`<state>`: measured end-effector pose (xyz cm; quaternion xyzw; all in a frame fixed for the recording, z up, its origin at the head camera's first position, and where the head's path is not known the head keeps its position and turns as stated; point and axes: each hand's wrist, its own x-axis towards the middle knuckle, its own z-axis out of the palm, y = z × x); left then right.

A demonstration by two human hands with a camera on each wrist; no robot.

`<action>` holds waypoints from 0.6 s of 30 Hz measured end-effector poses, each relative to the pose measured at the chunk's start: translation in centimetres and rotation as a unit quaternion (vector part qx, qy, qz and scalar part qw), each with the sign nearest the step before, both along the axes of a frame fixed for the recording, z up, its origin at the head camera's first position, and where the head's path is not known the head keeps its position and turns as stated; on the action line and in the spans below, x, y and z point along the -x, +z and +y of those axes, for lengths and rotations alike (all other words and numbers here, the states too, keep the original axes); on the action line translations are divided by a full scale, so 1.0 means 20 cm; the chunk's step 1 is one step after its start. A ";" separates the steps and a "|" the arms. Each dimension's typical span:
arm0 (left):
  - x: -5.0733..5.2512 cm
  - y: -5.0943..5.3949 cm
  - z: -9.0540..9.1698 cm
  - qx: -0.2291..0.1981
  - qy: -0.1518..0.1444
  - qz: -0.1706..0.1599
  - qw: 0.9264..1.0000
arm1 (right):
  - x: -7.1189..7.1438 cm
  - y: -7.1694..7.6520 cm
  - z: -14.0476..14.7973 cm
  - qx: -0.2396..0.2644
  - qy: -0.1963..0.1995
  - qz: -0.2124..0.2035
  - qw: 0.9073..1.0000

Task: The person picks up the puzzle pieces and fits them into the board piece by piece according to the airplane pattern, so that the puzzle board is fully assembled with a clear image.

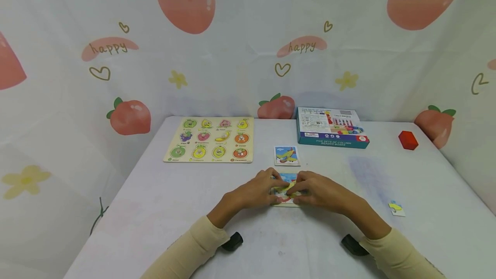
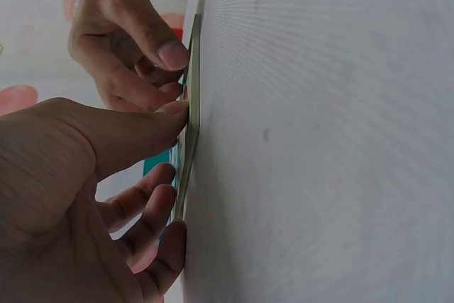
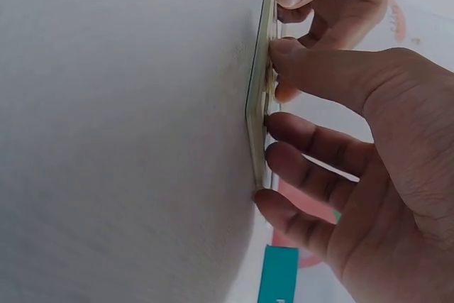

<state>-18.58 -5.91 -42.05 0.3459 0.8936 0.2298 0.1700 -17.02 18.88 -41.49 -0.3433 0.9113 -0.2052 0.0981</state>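
A small jigsaw puzzle (image 1: 286,199) with a yellow airplane picture lies in a flat tray on the table, between both hands. My left hand (image 1: 262,188) grips its left side, thumb at the near edge and other fingertips on the face and far side. From the right, my right hand (image 1: 319,190) holds the puzzle with bent fingers, its index finger on the middle of the picture. Both wrist views show the tray's thin edge (image 2: 193,118) under the fingertips. The hands cover much of the picture. One loose puzzle piece (image 1: 396,208), yellow, blue and white, lies off to the right.
Just beyond the puzzle lies a card with an airplane picture (image 1: 286,156). A wooden fruit board (image 1: 209,139) is at the back left, a teal-edged box (image 1: 332,127) at the back right. A red hexagonal block (image 1: 408,140) sits near the right edge. A printed cloth (image 1: 232,63) hangs behind.
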 end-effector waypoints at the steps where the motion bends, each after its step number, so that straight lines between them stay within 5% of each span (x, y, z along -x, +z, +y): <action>1: 0.00 0.00 0.00 0.000 0.000 -0.001 1.000 | 0.00 0.00 0.00 0.000 0.002 0.000 1.000; 13: -0.01 0.01 0.00 -0.010 0.009 -0.009 1.000 | 0.02 0.00 0.00 0.014 -0.055 -0.006 0.998; 18: -0.01 0.01 0.02 -0.014 -0.032 0.028 0.999 | 0.02 0.00 -0.02 0.013 -0.090 -0.024 0.996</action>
